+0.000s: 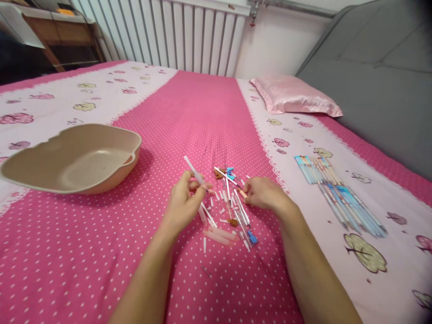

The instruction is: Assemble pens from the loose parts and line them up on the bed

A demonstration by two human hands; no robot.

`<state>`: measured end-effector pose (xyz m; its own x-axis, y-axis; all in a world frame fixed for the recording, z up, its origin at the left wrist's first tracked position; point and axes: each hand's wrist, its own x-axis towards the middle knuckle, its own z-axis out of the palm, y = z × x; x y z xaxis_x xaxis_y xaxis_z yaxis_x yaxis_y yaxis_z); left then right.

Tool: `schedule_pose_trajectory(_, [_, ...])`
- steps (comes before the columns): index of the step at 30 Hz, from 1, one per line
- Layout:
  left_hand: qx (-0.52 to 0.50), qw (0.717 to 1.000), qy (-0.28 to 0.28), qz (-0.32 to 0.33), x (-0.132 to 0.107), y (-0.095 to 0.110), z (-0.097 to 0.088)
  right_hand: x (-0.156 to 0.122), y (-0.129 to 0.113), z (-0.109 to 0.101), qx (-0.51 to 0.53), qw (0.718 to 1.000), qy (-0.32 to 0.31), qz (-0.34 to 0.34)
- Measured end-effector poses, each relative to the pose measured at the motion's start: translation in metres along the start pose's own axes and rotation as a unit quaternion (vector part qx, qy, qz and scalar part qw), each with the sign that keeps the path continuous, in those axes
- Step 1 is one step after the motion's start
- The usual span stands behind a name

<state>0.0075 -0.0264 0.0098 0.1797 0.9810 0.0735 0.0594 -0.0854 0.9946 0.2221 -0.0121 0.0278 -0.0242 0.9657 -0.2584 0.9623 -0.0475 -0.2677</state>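
Note:
My left hand (185,198) is closed around a whitish translucent pen barrel (194,170), which slants up and away from the fingers. On the right side of the pile, my right hand (265,192) has its fingertips pinched together at a small orange-brown piece (242,193); whether it is lifted clear of the pile is hard to tell. Between the hands lie loose pen parts: thin clear refills (243,209), small white tips, pinkish translucent barrels (219,236), a blue figure-shaped topper (252,237) and a brown topper (232,222). Another blue topper (230,171) lies at the pile's far edge.
A beige plastic basin (91,164) stands on the bed to the left. On the right, pens (351,209) lie side by side in two overlapping rows. A pink pillow (297,95) rests farther back, by the grey headboard (381,67). A white radiator (168,36) lines the wall.

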Motion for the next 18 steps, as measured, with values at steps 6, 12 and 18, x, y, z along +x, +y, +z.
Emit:
schedule_pose_trajectory(6, [0.107, 0.994, -0.024, 0.005, -0.003, 0.004, 0.0, -0.004, -0.002, -0.008, 0.323, 0.939, -0.01, -0.121])
schedule_pose_trajectory(12, [0.142, 0.982, -0.123, 0.022, -0.007, 0.009, 0.003, -0.01, -0.023, -0.013, 0.628, 0.765, 0.039, -0.137])
schedule_pose_trajectory(18, [0.159, 0.966, -0.203, 0.007, -0.009, 0.011, 0.005, -0.009, -0.032, -0.011, 0.702, 0.702, 0.083, -0.092])
